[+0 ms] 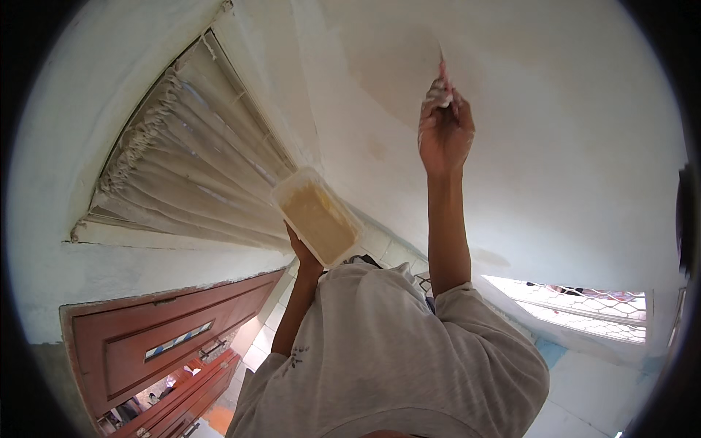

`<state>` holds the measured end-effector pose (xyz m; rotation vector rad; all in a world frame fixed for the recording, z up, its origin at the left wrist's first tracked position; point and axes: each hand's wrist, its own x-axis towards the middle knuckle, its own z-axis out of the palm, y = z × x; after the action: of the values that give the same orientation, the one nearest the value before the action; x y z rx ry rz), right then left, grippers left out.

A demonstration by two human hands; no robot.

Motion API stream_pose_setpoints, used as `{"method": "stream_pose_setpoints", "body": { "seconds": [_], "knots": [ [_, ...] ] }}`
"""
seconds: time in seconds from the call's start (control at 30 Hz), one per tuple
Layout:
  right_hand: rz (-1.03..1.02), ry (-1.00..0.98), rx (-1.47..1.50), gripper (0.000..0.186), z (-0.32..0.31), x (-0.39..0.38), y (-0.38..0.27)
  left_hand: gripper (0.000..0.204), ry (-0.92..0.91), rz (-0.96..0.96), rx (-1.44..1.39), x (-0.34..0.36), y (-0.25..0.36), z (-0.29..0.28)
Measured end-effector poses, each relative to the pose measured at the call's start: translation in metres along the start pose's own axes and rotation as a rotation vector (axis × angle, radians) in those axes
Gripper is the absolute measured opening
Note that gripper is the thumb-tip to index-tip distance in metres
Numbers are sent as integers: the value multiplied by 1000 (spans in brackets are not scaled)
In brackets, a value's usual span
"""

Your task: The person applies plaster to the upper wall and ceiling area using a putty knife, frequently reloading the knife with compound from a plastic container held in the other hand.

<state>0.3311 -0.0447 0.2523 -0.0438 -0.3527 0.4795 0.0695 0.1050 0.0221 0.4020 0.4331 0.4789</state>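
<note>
My left hand (306,252) is closed on the lower side of a pale rectangular plastic tub (340,255). Inside the tub is a beige, paint-like or putty-like coating, smeared along its walls. My right arm is raised toward the whitish wall (555,131). In my right hand (446,135) is a thin tool with a pinkish-red handle (442,71), pinched between fingers that carry white smears. Seen nearly edge-on, the tool's tip points up at the wall beside a darker beige patch (398,66); I cannot tell whether it touches.
A curtained window (197,146) with gathered cloth lies to the left. Below it stands a reddish-brown panelled door (175,328). On the lower right is an opening with a wire grille (584,306). Pale floor tiles (577,390) show beneath, and a dark object (685,219) edges the far right.
</note>
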Motion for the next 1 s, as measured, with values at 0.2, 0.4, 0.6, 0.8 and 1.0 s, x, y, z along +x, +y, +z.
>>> {"method": "stream_pose_setpoints", "body": {
  "seconds": [0.2,0.4,0.6,0.8,1.0],
  "knots": [
    [314,456,9,50,-85,-7,55,59,9,41,6,0,3,1],
    [186,45,250,55,-46,24,-21,61,-129,-51,-63,4,-6,7],
    [-42,-24,-13,55,27,-22,-26,63,-112,-69,-23,4,-9,15],
    [272,287,-201,20,-81,7,74,64,-27,-66,-8,2,-5,10],
    [109,113,82,41,-76,68,54,66,-93,-31,-38,-1,-6,1]
  ]
}}
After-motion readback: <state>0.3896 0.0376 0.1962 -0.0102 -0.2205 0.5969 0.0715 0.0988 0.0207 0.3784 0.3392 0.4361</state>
